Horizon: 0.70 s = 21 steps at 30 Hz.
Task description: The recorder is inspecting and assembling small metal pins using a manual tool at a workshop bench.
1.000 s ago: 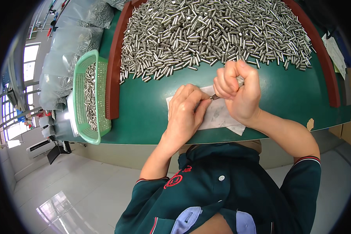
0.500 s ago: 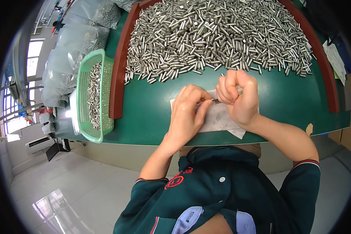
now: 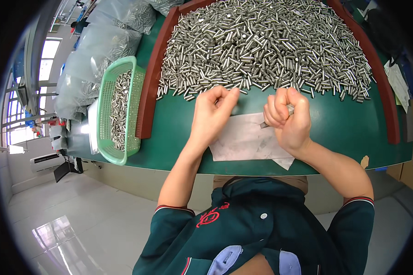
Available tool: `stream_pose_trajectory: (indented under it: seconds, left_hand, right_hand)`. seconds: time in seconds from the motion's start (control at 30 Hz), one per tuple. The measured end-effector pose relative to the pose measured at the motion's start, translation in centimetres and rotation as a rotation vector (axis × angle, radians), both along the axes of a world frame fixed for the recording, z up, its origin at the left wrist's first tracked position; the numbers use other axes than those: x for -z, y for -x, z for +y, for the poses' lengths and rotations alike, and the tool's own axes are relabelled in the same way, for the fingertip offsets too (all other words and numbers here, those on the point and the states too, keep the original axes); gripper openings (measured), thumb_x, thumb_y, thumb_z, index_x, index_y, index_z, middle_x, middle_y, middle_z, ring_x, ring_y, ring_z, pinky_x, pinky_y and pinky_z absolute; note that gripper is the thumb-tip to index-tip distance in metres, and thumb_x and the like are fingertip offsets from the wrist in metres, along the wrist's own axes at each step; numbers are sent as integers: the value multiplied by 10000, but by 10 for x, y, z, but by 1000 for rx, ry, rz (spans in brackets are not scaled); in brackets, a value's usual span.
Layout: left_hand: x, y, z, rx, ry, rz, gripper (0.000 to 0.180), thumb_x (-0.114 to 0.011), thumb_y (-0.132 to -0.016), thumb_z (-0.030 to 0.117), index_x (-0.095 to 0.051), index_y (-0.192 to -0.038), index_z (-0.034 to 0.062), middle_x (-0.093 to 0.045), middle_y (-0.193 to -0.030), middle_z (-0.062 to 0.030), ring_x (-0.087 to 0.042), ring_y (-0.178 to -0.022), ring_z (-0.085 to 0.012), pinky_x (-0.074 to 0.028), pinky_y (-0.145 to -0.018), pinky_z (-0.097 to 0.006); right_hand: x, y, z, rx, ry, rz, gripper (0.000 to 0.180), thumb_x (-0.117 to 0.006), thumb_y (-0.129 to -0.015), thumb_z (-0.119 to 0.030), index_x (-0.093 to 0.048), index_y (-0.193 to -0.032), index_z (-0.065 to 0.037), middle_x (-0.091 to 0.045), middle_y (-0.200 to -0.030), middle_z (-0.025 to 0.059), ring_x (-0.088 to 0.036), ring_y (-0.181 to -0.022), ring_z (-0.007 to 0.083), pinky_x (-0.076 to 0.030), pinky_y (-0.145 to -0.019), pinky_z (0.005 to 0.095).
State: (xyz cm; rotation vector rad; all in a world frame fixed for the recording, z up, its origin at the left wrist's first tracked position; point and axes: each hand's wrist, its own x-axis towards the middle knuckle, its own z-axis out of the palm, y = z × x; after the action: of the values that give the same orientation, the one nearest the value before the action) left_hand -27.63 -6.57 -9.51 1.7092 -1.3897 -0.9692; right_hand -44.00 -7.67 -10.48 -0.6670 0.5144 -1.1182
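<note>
My left hand (image 3: 212,114) is closed in a pinch at the front edge of a big heap of short metal pins (image 3: 261,50). Whatever is between its fingertips is too small to make out. To its right, my right hand (image 3: 289,117) makes a fist around something mostly hidden; a small dark grey end (image 3: 264,124) sticks out on its left, and a pale bit shows between the fingers. Below and between the hands, a whitish sheet (image 3: 245,142) with grey smudges lies on the green tabletop (image 3: 174,146).
Dark red rails (image 3: 147,107) border the heap on both sides. Left of them stands a light green basket (image 3: 135,114) holding more pins. Clear plastic bags (image 3: 85,68) of pins line the far left. Papers (image 3: 397,82) and cardboard (image 3: 410,151) are at the right edge.
My left hand has left the small end at my right fist and moved up toward the heap, uncovering more of the sheet. My right hand stays closed, almost in place.
</note>
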Motion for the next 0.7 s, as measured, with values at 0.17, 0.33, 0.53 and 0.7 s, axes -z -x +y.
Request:
stream_pose_trajectory:
  seconds: [0.17, 0.33, 0.53, 0.7]
  left_hand:
    - [3, 17, -13, 30, 300, -702, 325, -701, -673, 277, -525, -603, 13, -530, -507, -137, -522, -462, -314, -396, -446, -377]
    - [6, 17, -8, 68, 243, -686, 178, -658, -696, 143, -540, -661, 15, -545, -523, -150, -554, -500, -319, -415, -472, -396]
    - [2, 8, -1, 95, 164, -284, 64, -609, -761, 56, -567, -737, 15, -339, -490, 36, -294, -450, -34, -244, -408, -214]
    - [6, -3, 0, 95, -233, 803, 88, -587, -812, 109, -533, -826, 41, -549, -740, -16, -358, -539, -20, -268, -460, -164]
  right_hand:
    - [-1, -1, 1, -11, 2, -6, 372, -286, -859, -220, -277, -514, -80, -265, -437, -3, -214, -403, 80, -201, -405, 239]
    - [0, 2, 0, -6, -4, 6, 367, -289, -855, -215, -275, -514, -81, -268, -444, -4, -219, -405, 79, -206, -405, 238]
    - [-3, 1, 0, -11, 4, 8, 360, -287, -851, -208, -272, -514, -82, -268, -446, -5, -219, -408, 77, -206, -405, 236]
    - [1, 2, -1, -10, -13, 6, 364, -289, -856, -209, -272, -516, -82, -267, -446, -6, -218, -407, 78, -206, -405, 236]
